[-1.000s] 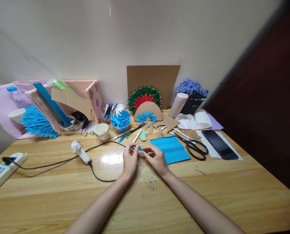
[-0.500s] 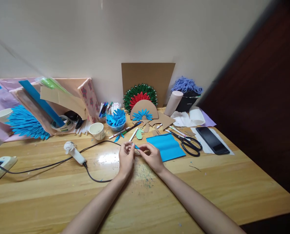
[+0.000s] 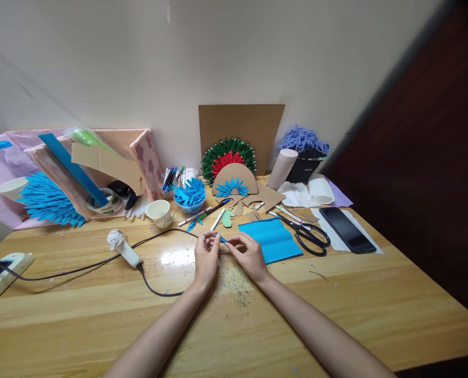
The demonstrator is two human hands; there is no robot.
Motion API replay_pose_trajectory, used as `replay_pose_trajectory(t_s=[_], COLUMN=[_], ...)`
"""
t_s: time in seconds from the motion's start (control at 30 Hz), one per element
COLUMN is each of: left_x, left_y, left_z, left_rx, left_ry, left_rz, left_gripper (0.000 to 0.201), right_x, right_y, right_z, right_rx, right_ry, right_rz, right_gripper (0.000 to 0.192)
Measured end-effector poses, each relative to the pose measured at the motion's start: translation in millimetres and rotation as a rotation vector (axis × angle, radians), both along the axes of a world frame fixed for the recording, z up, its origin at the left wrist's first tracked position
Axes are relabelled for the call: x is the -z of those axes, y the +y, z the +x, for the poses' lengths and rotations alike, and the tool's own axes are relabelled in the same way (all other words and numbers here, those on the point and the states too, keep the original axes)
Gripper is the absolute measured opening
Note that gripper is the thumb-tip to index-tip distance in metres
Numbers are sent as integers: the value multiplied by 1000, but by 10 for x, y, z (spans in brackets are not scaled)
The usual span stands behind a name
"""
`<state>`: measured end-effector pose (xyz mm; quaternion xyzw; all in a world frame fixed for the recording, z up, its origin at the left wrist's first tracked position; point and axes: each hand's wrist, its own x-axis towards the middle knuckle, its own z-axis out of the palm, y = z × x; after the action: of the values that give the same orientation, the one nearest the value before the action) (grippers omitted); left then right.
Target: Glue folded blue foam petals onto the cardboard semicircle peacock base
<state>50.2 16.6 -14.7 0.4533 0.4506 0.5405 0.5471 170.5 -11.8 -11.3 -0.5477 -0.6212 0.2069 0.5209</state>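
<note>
Between my fingertips is a small blue paper piece (image 3: 223, 240), pinched from both sides above the table. My left hand (image 3: 207, 258) is closed on its left end, and my right hand (image 3: 248, 254) grips the right end between thumb and finger. Fingers cover part of the piece. Beside my right hand lies a blue crepe paper sheet (image 3: 277, 240), with black-handled scissors (image 3: 310, 236) at its right. Behind my hands stands a cardboard half-disc (image 3: 236, 176) bearing blue paper petals (image 3: 232, 187). A bowl of blue paper pieces (image 3: 190, 195) sits to the back left.
A white glue gun (image 3: 125, 249) with a black cord lies left, near a power strip (image 3: 5, 275). A paper cup (image 3: 158, 212), markers (image 3: 217, 219) and cardboard scraps (image 3: 263, 197) lie behind my hands. A phone (image 3: 346, 230) rests at right.
The whole view has shifted slightly, so things appear a little lower and further right. Both hands keep their pinch on the blue paper piece, with little finger movement.
</note>
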Motion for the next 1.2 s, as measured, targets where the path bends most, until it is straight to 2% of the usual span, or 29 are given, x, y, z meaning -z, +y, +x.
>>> replay_pose_trajectory(t_s=[0.7, 1.2], left_x=[16, 31], left_y=[7, 8], left_z=[-10, -16], left_rx=[-61, -69], left_ry=[22, 34], left_rz=[29, 35], left_gripper=[26, 29], right_x=[-3, -16], right_y=[0, 5], right_z=[1, 1], right_rx=[-28, 12], right_ry=[21, 6], right_rz=[4, 12], right_gripper=[11, 9])
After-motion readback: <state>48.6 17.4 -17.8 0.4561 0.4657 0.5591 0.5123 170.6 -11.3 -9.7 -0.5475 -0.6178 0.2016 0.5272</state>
